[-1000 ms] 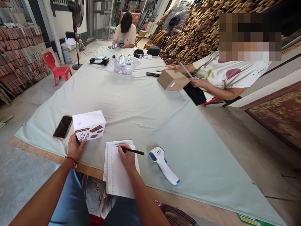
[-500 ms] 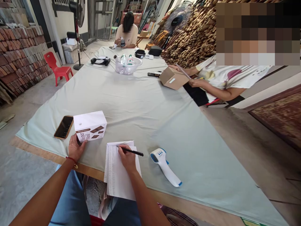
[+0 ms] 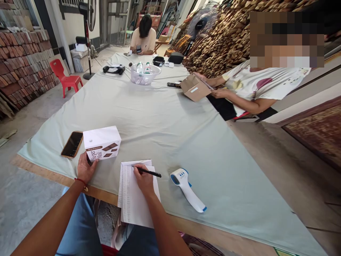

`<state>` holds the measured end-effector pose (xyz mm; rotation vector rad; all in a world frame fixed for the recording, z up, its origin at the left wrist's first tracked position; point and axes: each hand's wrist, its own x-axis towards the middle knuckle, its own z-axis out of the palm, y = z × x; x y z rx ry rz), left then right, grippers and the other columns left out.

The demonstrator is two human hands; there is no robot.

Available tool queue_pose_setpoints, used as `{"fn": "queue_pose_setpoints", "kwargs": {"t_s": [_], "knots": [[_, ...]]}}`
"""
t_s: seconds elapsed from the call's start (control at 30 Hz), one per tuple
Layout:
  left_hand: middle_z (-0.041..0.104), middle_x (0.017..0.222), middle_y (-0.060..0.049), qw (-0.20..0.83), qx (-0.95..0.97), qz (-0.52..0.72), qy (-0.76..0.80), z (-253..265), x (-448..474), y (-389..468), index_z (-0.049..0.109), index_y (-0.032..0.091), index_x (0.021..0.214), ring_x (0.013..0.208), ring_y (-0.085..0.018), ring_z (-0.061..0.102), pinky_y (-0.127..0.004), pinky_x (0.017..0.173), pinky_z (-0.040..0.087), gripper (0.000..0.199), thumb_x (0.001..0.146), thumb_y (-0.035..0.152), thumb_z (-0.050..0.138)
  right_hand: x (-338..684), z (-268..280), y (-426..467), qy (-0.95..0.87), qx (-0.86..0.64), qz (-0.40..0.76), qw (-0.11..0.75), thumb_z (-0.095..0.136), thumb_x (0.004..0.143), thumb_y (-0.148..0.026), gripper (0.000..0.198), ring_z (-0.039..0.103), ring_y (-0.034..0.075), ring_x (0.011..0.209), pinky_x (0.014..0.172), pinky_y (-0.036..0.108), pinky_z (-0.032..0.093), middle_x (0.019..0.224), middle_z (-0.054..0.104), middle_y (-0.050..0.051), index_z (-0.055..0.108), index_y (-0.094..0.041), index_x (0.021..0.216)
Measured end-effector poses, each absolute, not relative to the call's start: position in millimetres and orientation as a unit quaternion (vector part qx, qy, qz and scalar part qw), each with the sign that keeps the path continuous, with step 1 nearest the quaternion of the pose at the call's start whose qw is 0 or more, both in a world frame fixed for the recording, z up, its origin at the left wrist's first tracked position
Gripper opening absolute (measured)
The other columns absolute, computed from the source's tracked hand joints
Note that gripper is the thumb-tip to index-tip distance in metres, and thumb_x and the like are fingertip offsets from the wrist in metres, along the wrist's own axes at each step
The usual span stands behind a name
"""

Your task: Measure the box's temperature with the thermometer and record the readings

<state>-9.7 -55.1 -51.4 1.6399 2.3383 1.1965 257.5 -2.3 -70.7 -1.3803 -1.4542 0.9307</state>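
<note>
My right hand [image 3: 144,182] grips a black pen [image 3: 152,173], its tip at the upper part of the paper sheets [image 3: 134,212]. Rows of small writing run down the left side of these sheets, which overhang the table's near edge. My left hand [image 3: 86,170] is closed around the near lower corner of a white box [image 3: 102,136] with brown print; some fingers are hidden behind it. Left of the box lies a phone [image 3: 72,144] with a dark screen. A white and blue infrared thermometer [image 3: 188,190] rests to the right of the paper.
A clear plastic basin [image 3: 144,79] with bottles stands farther up the cloth-covered table [image 3: 149,110]. At the right edge a person holds a sheet by a cardboard box [image 3: 195,89]. Another person [image 3: 144,37] sits at the far end. A red chair [image 3: 65,76] stands left.
The pen in my right hand has shifted very slightly left. The person at the right has lowered and tilted the sheet and leaned back a little. My left hand stays at the box.
</note>
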Motion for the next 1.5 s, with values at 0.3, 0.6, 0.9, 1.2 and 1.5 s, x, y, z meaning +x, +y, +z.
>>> {"fn": "queue_pose_setpoints", "kwargs": {"t_s": [0.3,0.6,0.9,1.2,1.5], "knots": [[0.060,0.101,-0.010,-0.010,0.537,0.388,0.749,-55,-11,-54,0.052,0.019,0.109,0.100,-0.028,0.060,-0.042,0.084,0.051,0.037,0.080,0.040,0.063,258,-81,0,-0.589,-0.547,0.372,0.464,0.054,0.076,-0.042,0.023,0.061,0.020,0.070,0.070,0.034,0.048,0.075,0.068,0.003,0.065,-0.022,0.079],[0.060,0.099,-0.009,-0.017,0.546,0.385,0.744,-55,-11,-54,0.052,0.019,0.110,0.099,-0.027,0.060,-0.041,0.083,0.051,0.038,0.081,0.041,0.062,258,-85,0,-0.592,-0.546,0.365,0.468,0.054,0.077,-0.040,0.023,0.061,0.020,0.070,0.071,0.034,0.049,0.074,0.068,0.003,0.065,-0.021,0.080],[0.061,0.101,-0.010,-0.021,0.547,0.381,0.746,-56,-12,-54,0.052,0.018,0.110,0.100,-0.028,0.060,-0.042,0.083,0.051,0.038,0.080,0.041,0.062,258,-82,0,-0.589,-0.549,0.366,0.466,0.054,0.076,-0.040,0.022,0.061,0.020,0.070,0.070,0.034,0.049,0.075,0.068,0.003,0.064,-0.021,0.078],[0.061,0.101,-0.011,-0.010,0.549,0.388,0.740,-54,-11,-54,0.052,0.018,0.110,0.100,-0.029,0.060,-0.043,0.086,0.051,0.038,0.081,0.042,0.061,258,-82,0,-0.591,-0.544,0.371,0.466,0.054,0.076,-0.041,0.022,0.062,0.020,0.068,0.069,0.033,0.050,0.073,0.068,0.003,0.064,-0.022,0.077],[0.061,0.100,-0.011,-0.011,0.546,0.385,0.744,-53,-11,-54,0.052,0.019,0.108,0.099,-0.029,0.059,-0.044,0.086,0.051,0.037,0.081,0.043,0.060,258,-80,0,-0.591,-0.548,0.369,0.463,0.054,0.075,-0.042,0.023,0.062,0.021,0.069,0.070,0.034,0.049,0.073,0.068,0.003,0.064,-0.022,0.076]]}}
